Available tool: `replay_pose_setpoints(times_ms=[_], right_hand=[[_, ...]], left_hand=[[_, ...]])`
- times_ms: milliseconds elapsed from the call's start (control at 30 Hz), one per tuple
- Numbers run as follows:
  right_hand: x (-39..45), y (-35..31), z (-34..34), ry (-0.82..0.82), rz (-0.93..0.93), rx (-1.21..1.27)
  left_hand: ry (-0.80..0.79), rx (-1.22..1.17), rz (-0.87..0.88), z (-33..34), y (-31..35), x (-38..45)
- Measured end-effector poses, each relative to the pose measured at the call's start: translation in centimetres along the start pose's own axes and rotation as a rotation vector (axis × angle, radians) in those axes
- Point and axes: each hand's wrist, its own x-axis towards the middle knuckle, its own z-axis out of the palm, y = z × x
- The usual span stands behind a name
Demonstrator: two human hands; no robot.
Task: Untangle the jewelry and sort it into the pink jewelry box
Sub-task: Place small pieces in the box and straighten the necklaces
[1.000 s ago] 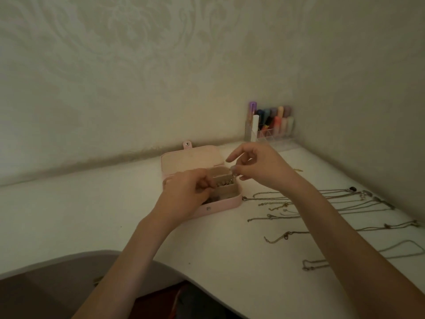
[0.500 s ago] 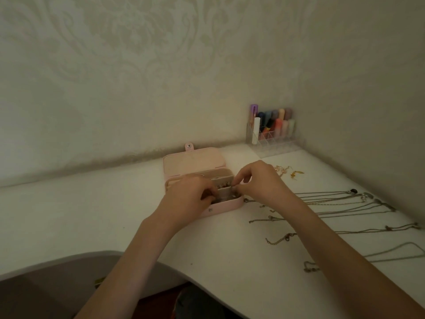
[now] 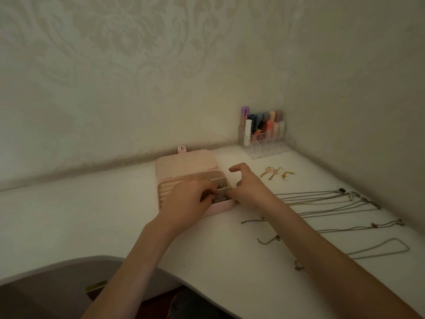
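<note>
Now we are reaching both hands into the open pink jewelry box (image 3: 220,207): left hand (image 3: 188,199) pinching something small, right hand (image 3: 247,186) loosely curled, its grip unclear.

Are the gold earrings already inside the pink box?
No, the gold earrings lie on the white table, right of the open pink box.

jewelry box (image 3: 184,165) left of necklaces (image 3: 326,199), earrings (image 3: 274,173) behind

left hand (image 3: 188,199): showing bare, wearing no ring or glove
right hand (image 3: 249,188): showing bare, fingers slim, nails short
forearms: both showing uncovered, no sleeve reaching into view
wrists: carrying no watch or bracelet
</note>
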Motion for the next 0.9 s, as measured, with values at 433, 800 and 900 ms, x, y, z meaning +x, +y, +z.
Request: replay_pose_setpoints(times_ms=[433, 800, 900], right_hand=[[-0.3, 4.4, -13.7, 0.546, 0.101, -0.314], [-0.3, 9.5, -14.2, 0.508, 0.430, -0.784], [-0.5, 9.2, -14.1, 0.504, 0.374, -0.713]], left_hand=[[0.088, -0.083, 0.014, 1.8, -0.9, 0.5], [0.092, -0.118, -0.003, 1.8, -0.5, 0.5], [0.087, -0.127, 0.006, 1.7, -0.6, 0.6]])
